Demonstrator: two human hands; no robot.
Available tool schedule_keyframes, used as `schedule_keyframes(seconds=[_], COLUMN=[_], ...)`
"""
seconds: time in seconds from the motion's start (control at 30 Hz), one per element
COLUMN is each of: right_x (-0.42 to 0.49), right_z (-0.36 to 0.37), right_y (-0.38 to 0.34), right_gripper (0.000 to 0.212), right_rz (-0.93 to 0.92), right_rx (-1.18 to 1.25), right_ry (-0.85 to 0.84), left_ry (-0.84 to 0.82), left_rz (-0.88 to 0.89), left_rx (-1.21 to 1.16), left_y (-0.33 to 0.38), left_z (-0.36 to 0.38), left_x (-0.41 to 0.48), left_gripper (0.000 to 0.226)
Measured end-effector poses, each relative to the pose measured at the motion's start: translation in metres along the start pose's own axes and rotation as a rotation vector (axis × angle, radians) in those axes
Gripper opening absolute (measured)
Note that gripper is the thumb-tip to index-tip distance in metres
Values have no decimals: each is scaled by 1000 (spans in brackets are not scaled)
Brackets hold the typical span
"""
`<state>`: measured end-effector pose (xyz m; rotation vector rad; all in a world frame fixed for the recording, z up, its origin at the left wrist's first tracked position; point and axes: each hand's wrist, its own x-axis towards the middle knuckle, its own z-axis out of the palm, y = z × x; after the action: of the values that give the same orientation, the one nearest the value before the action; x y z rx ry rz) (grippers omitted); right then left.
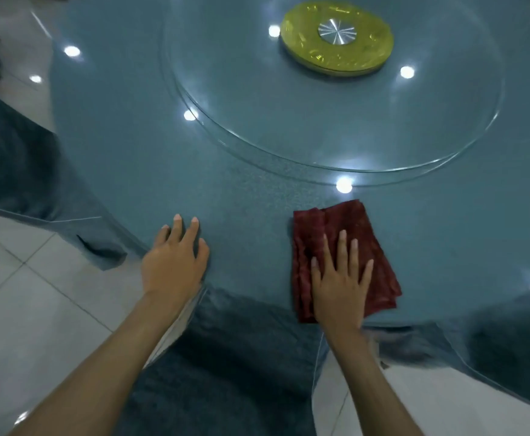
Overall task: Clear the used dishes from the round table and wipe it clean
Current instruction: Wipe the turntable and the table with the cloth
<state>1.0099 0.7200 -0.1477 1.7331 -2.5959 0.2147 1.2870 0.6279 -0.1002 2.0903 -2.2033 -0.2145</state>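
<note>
Near edge: my right hand (pixel 340 287) lies flat, fingers straight and spread, pressing a folded red cloth (pixel 351 221) onto the table (pixel 257 199) just inside its rim. My left hand (pixel 172 262) rests beside it, well apart from the cloth, fingers loosely spread with the tips on the surface, holding nothing.

Progress: no dishes show on the part of the table in view, so I judge the clearing done and the wiping in hand. No streaks or damp marks show, so I cannot tell which parts are already wiped. The far side lies outside the view.

Middle: the top is a glossy blue-grey, speckled, and mirrors round ceiling lights. A clear glass turntable (pixel 320 121) sits on it, with nothing on it.

Far: a yellow hub (pixel 304 51) with a metal centre lies under the glass.

Surroundings: dark blue drapes (pixel 21 158) hang at the rim and to the left, over a pale tiled floor (pixel 37 294).
</note>
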Motion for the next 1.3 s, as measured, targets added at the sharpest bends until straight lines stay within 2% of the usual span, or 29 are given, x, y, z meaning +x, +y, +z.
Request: schedule_keyframes(seconds=[0.2, 0.3, 0.37, 0.43, 0.5, 0.57, 0.7, 0.8, 0.93, 1.0, 1.2, 1.3], right_x=[-36, -31, -24, -13, 0, 15, 52, 82, 106, 118, 133, 124], right_z=[8, 11, 13, 13, 12, 9, 0, -1, 7, 12, 25, 31], right_y=[-192, -239, -231, -201, -157, -105, -13, 6, -23, -46, -150, -217], right_gripper=[55, 53, 52, 51, 52, 53, 58, 62, 60, 55, 44, 47], right_rz=[-197, -302, -368, -369, -246, -91, 181, 300, 383, 351, 76, -76], right_rx=[121, 174, 156, 120, 62, 18, 28, 37, 50, 29, 83, 170], right_ry=[-12, -41, -39, -17, 18, 41, 19, 7, 37, 49, 79, 79], left_ry=[-19, 9, 11, -13, -81, -135, -24, -11, 6, -9, -16, -47], left_rz=[171, 232, 240, 259, 274, 212, 139, 103, 107, 82, 55, 10], left_rx=[-225, -254, -201, -115, -63, -62, -99, -120, -75, -74, -95, -152], left_y=[-63, -99, -119, -135, -145, -146, -141, -136, -132, -128, -124, -124], left_z=[-24, -39, -45, -43, -38, -33, -18, -14, -11, -11, -13, -22], left_x=[17, 40, 57, 79, 104, 118, 111, 109, 108, 108, 111, 114], left_gripper=[28, 9, 9, 23, 40, 48, 47, 46, 46, 47, 45, 41])
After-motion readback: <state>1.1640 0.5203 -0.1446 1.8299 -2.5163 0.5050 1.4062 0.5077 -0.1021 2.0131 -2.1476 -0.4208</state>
